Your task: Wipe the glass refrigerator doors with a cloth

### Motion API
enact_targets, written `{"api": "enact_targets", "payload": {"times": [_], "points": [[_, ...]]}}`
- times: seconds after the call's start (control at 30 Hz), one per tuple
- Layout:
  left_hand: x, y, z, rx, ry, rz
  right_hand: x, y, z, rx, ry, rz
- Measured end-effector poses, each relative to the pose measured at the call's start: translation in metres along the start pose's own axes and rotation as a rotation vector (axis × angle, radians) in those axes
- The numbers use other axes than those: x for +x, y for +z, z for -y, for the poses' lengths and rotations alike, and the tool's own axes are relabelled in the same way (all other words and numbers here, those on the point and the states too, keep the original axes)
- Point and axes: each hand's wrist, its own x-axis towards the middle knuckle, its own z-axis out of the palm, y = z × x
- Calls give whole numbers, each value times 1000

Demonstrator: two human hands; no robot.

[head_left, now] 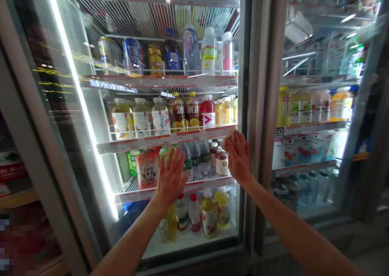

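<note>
Both my palms press flat against the glass door of a lit drinks fridge. My left hand rests on the glass with fingers spread, in front of the third shelf and its green and clear bottles. My right hand lies flat near the door's right edge, beside the grey frame post, with a small red-capped bottle behind the glass next to it. Neither hand holds anything.
Behind the glass stand shelves of cans, juice bottles and, at the bottom, yellow drinks. A second fridge door with more bottles lies to the right. Dim shelving stands at the left.
</note>
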Motion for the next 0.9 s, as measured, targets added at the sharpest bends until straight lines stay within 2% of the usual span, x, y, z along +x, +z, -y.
{"api": "enact_targets", "payload": {"times": [0.13,0.2,0.23,0.3,0.4,0.47,0.53,0.6,0.67,0.7,0.73,0.83,0.9], "points": [[-5,2,0,-8,-4,8,-71,-9,7,23,-18,83],[-6,2,2,-5,-2,15,-93,-13,7,15,-39,145],[-5,1,3,-6,1,15,-92,-14,4,14,-48,167],[0,0,3,-5,6,2,-68,-11,-4,23,-29,149],[9,-2,4,1,-4,-19,-12,1,-10,60,107,-25],[14,-3,4,5,-25,-31,8,9,1,74,186,-110],[14,-3,6,4,-45,-28,4,13,21,98,129,-74],[11,-3,9,11,-58,-20,-13,13,39,137,-50,31],[5,-2,13,25,-72,-19,-27,10,43,163,-194,107],[2,-2,15,32,-79,-22,-28,9,40,160,-199,106],[0,-3,18,38,-83,-27,-25,8,34,141,-149,74],[-4,-4,24,57,-86,-25,5,12,18,57,153,-82],[-4,-4,26,75,-91,-24,22,17,25,22,274,-132]]}}
